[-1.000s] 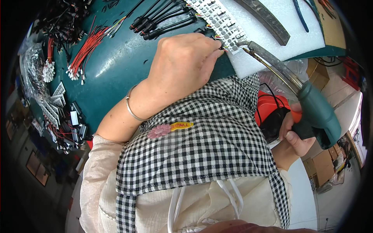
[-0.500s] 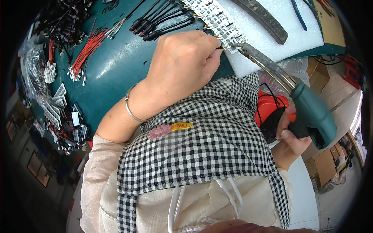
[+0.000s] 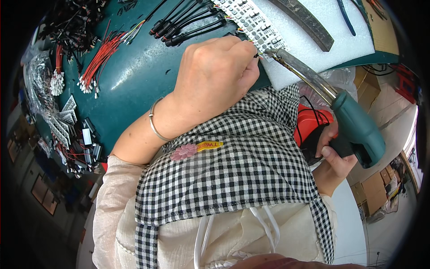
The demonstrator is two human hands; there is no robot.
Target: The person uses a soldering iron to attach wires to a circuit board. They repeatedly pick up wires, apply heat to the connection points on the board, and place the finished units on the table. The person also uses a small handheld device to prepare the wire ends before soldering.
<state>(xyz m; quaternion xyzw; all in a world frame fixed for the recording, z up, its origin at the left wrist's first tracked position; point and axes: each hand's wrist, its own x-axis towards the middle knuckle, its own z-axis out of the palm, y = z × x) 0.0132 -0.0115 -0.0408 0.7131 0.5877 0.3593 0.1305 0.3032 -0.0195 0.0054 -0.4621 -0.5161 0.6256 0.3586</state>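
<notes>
My left hand [image 3: 217, 74] is closed in a pinch at the near end of a strip of white circuit boards [image 3: 257, 27]. A small dark bit shows at its fingertips, but the fingers hide what they hold. My right hand [image 3: 337, 158] grips the handle of a green soldering gun [image 3: 357, 127]. The gun's long metal barrel slants up and left, its tip beside the boards' near end, close to my left fingertips. Several black connector cables [image 3: 195, 36] lie left of the boards, their thin coloured wires meeting the boards' edge.
White foam [image 3: 309, 67] lies under the boards, with a dark curved bar [image 3: 309, 24] on it. Red wires with white plugs [image 3: 96, 67] and a black cable heap [image 3: 74, 22] lie at left on the green table [image 3: 121, 80]. A red object [image 3: 309, 117] sits behind the gun.
My left hand has moved slightly right. The soldering gun has shifted slightly left and up. The orange patch by my right index finger no longer shows.
</notes>
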